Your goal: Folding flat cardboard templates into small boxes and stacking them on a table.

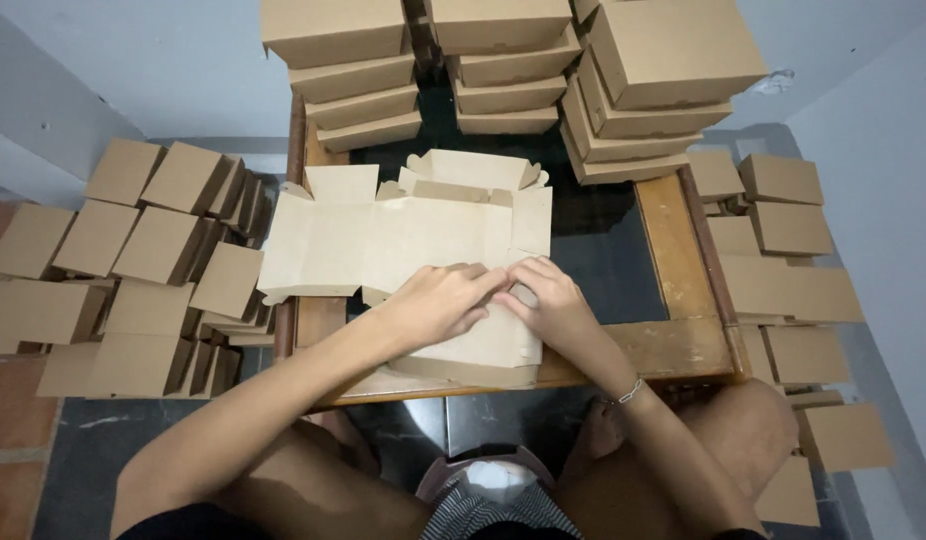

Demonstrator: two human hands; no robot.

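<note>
Three stacks of closed brown boxes (503,60) are seen along the far edge of the table (683,345); their contents cannot be told. A flat, unfolded brown cardboard blank (403,240) is spread across the table's middle, its far flaps partly raised and its near panel reaching the near edge. The left hand (438,300) and the right hand (553,295) are pressed flat on that near panel, fingertips meeting, nothing clamped. More folded boxes (153,260) are heaped on the floor (73,450) at both sides, too many for a sure count.
</note>
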